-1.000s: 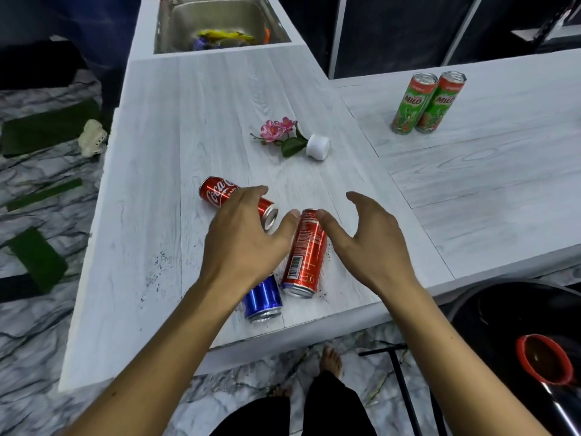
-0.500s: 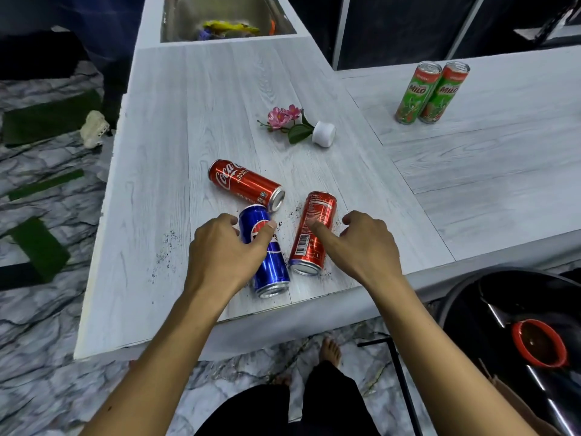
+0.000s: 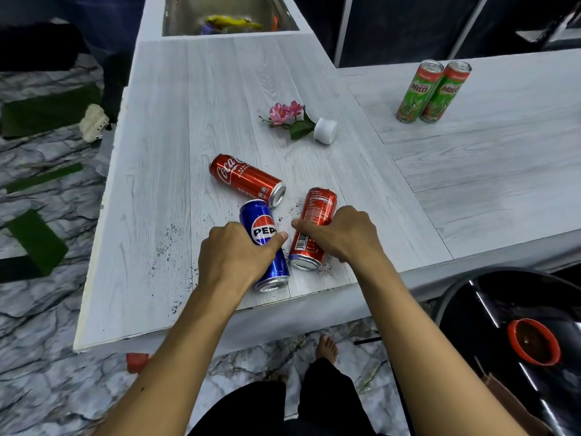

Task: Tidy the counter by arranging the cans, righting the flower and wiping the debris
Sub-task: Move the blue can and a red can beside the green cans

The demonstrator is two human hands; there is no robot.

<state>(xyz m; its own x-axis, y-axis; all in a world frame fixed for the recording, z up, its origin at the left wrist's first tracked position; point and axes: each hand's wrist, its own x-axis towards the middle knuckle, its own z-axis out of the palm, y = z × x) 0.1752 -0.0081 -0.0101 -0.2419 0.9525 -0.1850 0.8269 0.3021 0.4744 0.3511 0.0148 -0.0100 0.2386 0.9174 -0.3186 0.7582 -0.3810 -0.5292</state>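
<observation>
Right now I see both hands low in the middle of the frame, each one on a can near the front edge of the white counter [image 3: 220,89]. My left hand [image 3: 234,256] has its fingers curled round the blue Pepsi can [image 3: 261,229], and its thumb lies across the can by the round logo. That can lies on its side with its silver end pointing at me. My right hand [image 3: 342,237] grips the red can [image 3: 319,202] from the top, with the fingers bent over it and the thumb reaching to the left. This can lies on its side too, just to the right of the blue one. A Coca-Cola can [image 3: 245,179] lies flat just above them, and no hand is on it. Its silver end is right beside the far end of the blue can, but I cannot tell if they touch. Small dark specks [image 3: 166,247] are spread on the counter to the left of my left hand, and a few more sit between the cans. Higher up, near the middle, the pink flower [image 3: 284,113] lies tipped over with its white pot [image 3: 325,130] on its side. Two green Milo cans [image 3: 419,91] stand side by side at the upper right. At the top of the frame, a sink [image 3: 283,14] holds some bright things that I cannot make out.
</observation>
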